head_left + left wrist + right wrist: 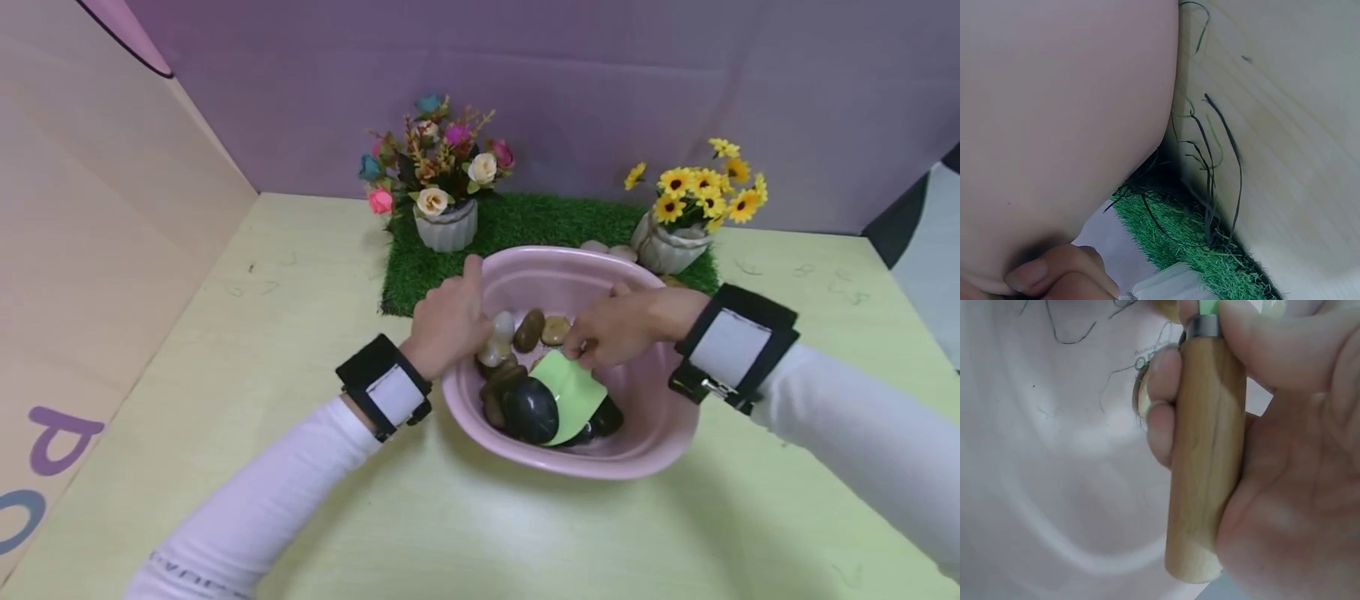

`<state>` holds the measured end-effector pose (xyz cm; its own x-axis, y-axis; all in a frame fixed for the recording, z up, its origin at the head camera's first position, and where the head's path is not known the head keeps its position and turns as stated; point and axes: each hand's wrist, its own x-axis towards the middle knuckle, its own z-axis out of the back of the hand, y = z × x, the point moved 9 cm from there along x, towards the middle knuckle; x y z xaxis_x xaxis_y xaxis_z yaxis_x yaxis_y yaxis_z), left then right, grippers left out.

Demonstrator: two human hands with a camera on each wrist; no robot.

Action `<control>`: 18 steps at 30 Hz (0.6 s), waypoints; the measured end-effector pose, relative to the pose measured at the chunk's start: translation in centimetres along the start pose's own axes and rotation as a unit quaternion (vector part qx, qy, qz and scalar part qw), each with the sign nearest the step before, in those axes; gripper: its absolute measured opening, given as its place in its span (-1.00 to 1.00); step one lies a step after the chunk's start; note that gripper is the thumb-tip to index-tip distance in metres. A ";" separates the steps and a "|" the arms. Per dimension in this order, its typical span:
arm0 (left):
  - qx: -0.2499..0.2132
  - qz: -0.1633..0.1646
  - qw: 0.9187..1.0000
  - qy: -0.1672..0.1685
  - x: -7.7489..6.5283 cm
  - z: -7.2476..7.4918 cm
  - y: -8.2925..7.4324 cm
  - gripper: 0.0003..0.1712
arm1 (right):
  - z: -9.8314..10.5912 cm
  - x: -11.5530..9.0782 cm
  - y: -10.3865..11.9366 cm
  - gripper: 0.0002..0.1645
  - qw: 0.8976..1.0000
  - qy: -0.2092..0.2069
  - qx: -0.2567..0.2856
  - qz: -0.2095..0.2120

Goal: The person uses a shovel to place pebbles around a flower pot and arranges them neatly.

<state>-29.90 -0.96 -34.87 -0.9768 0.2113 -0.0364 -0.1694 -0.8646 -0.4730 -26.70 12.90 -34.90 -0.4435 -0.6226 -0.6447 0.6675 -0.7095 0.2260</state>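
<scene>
A pink plastic basin (660,446) is tilted toward me, stones gathered at its near left side. My left hand (453,321) grips the basin's left rim, its fingers curled against the outer wall in the left wrist view. Inside the basin, my right hand (626,325) holds a garden trowel with a light green blade (573,387). The right wrist view shows its wooden handle (1207,456) and metal collar in my curled fingers. Beside the blade lies a large black stone (531,410); a brown stone (529,331) and a tan stone (556,330) sit farther back.
Behind the basin, a green artificial grass mat (517,218) bears a pot of mixed flowers (447,227) at left and a pot of yellow flowers (670,247) at right. Pale stones (622,252) lie by the basin's far rim. Loose strands (1229,144) are scattered on the pale wooden table (247,350).
</scene>
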 end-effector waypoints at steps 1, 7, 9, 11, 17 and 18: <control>-0.001 -0.001 1.000 -0.001 0.0 0.0 0.0 -0.36 | 0.0 0.0 0.0 -0.81 1.000 0.000 0.000 0.001; -0.004 -0.006 1.000 -0.003 0.0 -0.1 0.0 -0.35 | -0.1 0.0 0.3 -0.83 0.999 0.008 0.026 0.025; -0.007 -0.007 1.000 -0.003 0.0 -0.1 0.0 -0.35 | -0.2 0.0 0.4 -0.83 0.999 0.011 0.041 0.031; -0.007 -0.008 1.000 -0.003 0.0 -0.1 0.0 -0.35 | -0.2 0.1 0.4 -0.85 0.998 0.011 0.054 0.033; -0.008 -0.008 1.000 -0.003 0.0 -0.1 0.1 -0.36 | -0.2 0.2 0.3 -0.86 0.997 0.000 0.066 0.031; -0.008 -0.007 1.000 -0.002 0.0 -0.1 0.1 -0.36 | -0.2 0.2 0.4 -0.86 0.997 0.000 0.070 0.031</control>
<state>-29.91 -0.99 -34.97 -0.9748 0.2218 -0.0249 -0.1818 -0.8536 -0.4882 -26.44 12.58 -35.10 -0.4047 -0.6661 -0.6265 0.6038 -0.7092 0.3640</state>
